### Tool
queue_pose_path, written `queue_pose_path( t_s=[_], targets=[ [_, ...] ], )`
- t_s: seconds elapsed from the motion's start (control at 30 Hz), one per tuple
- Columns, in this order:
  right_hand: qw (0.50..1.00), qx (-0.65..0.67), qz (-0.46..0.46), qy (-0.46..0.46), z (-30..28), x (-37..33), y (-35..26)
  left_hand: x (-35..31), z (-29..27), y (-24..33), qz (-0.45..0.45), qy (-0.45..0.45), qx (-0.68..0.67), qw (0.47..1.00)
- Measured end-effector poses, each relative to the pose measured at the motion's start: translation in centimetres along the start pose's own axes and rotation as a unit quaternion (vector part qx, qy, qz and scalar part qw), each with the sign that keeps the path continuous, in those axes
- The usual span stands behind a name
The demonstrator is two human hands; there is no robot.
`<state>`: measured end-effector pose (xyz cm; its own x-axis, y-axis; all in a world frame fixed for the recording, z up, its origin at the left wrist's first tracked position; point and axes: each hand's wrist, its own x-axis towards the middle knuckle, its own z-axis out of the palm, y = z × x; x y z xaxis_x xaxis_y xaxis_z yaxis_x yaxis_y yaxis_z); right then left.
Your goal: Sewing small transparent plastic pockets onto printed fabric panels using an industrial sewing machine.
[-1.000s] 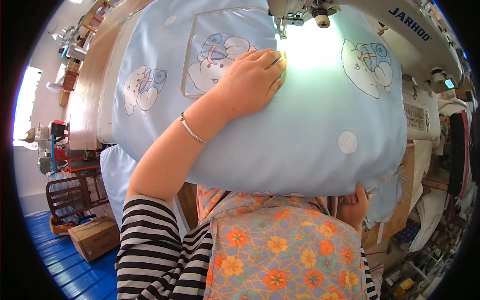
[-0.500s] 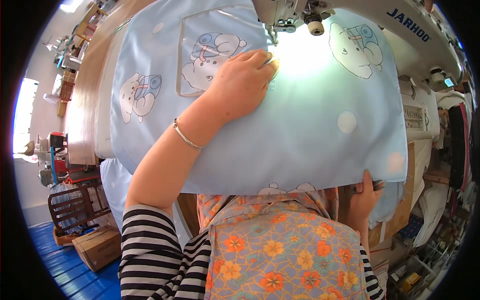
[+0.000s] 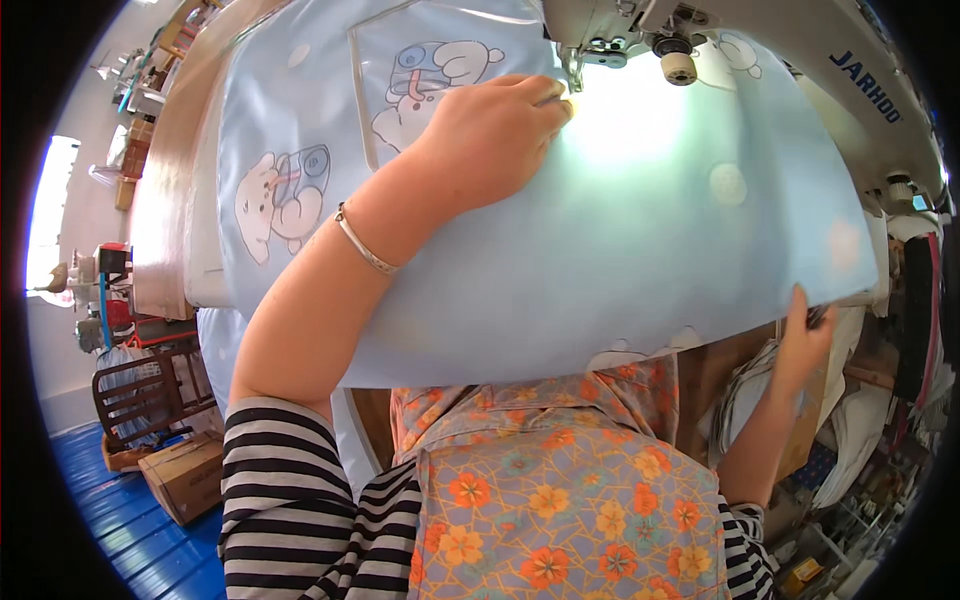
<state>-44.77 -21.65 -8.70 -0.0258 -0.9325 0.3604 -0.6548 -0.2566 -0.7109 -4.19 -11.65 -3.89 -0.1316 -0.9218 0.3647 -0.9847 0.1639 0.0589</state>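
Light blue fabric [image 3: 600,270] printed with white puppies and pale dots spreads over the sewing machine bed and hangs over the near edge. A clear, see-through pocket panel [image 3: 362,95] with pale edging lies on it at the upper left. My left hand [image 3: 490,140] rests palm down on the fabric, fingertips close beside the presser foot [image 3: 572,78]. Around that wrist is a silver bangle [image 3: 365,245]. At the fabric's right corner, my right hand [image 3: 803,345] pinches the edge; a small dark object shows by its fingers, too hidden to name.
The sewing machine head [image 3: 790,60] arches over the upper right, its lamp glaring on the cloth. A wooden tabletop [image 3: 165,220] runs along the left. A cardboard box [image 3: 185,475] and a brown slatted chair [image 3: 145,400] stand on the blue floor at lower left.
The fabric's right corner has swung up and to the right with my right hand. My left hand has shifted slightly right and up beside the presser foot. The view has also shifted a little.
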Motion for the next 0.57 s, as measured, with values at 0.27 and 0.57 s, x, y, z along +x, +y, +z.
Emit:
queue_pose_path(
  t_s=[0.27,0.57],
  targets=[
    [0.995,-0.071,-0.061,-0.040,0.9,5.1,-3.5,0.1,0.5,-0.2,-0.022,0.000,0.016,1.000],
    [0.823,0.227,-0.045,-0.518,5.1,-14.6,-5.3,1.0,-0.6,-1.3,-0.048,-0.102,0.025,0.993]
  ],
)
